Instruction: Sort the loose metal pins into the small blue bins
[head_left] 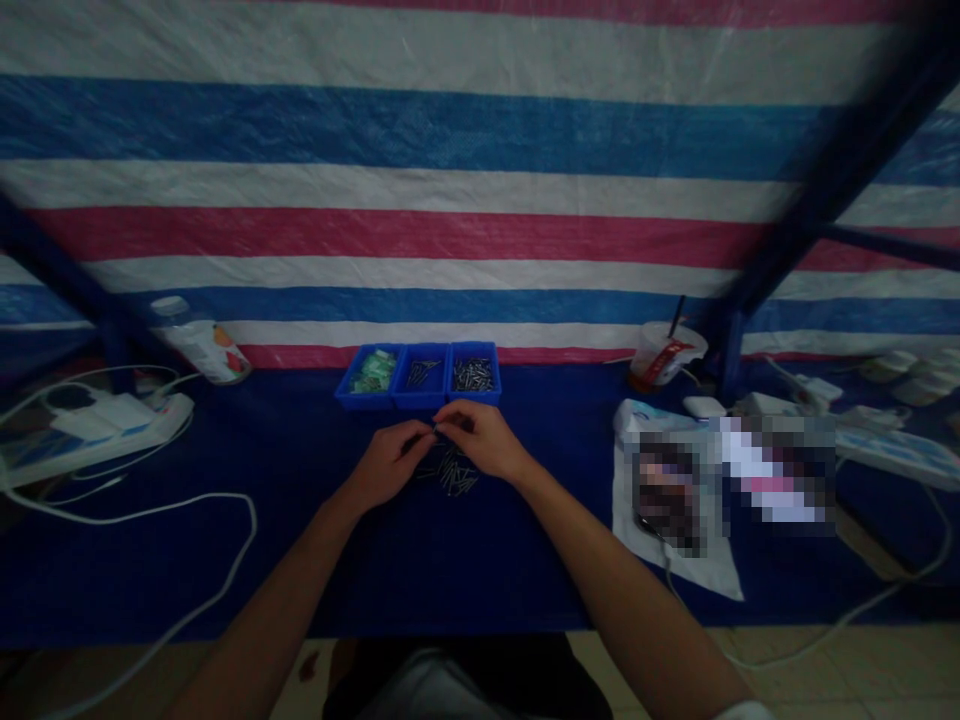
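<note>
Pinching a thin metal pin [433,428] between them, the left hand [388,464] and right hand [480,438] meet fingertip to fingertip just above the table, a firm, close grip that suits such a small piece, since only the tips bear on it and the knuckles stay clear of the loose heap of metal pins [450,472] below. The pin itself is too small to make out in detail, no more than a dark sliver with a faint glint. The heap lies right under the hands on the navy cloth [225,570], its pins crossing at odd angles, just in front of a row of three blue plastic bins [420,396] — green packets [373,371] fill the left one, while dark pins [473,375] lie in the right one and others in the middle.
</note>
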